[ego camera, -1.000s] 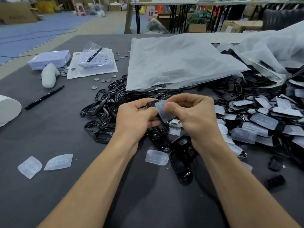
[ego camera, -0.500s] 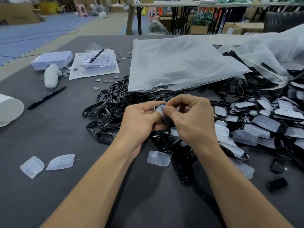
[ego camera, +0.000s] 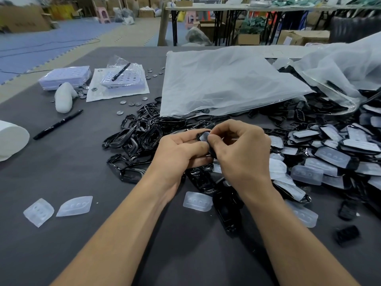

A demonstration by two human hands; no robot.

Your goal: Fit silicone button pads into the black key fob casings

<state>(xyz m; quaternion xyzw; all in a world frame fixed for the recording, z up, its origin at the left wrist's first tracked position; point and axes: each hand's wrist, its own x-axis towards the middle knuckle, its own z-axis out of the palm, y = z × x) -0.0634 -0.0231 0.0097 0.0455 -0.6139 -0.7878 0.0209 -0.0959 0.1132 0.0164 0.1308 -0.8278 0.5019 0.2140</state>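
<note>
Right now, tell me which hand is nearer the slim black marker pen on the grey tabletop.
Left. The left hand is right of the black marker pen, not touching; the right hand lies farther right.

**A:** Centre of the counter (ego camera: pixel 61 254)?
**B:** Left hand (ego camera: pixel 177 153) and right hand (ego camera: pixel 241 155) side by side, one casing (ego camera: pixel 198 136) gripped between their fingers. One loose pad (ego camera: pixel 198 201) lies just before them.
**A:** Left side?
**B:** Two pads (ego camera: pixel 38 211) at the front, just beside each other. A pen (ego camera: pixel 57 124) behind them. A roll (ego camera: pixel 11 139) at the edge. A heap of casings (ego camera: pixel 140 137) between pen and hands.
**A:** Behind and right?
**B:** A plastic bag (ego camera: pixel 222 83) behind the hands, overlapping the heap's rear. A pile of casings with pads (ego camera: pixel 329 155) to the right.
</note>
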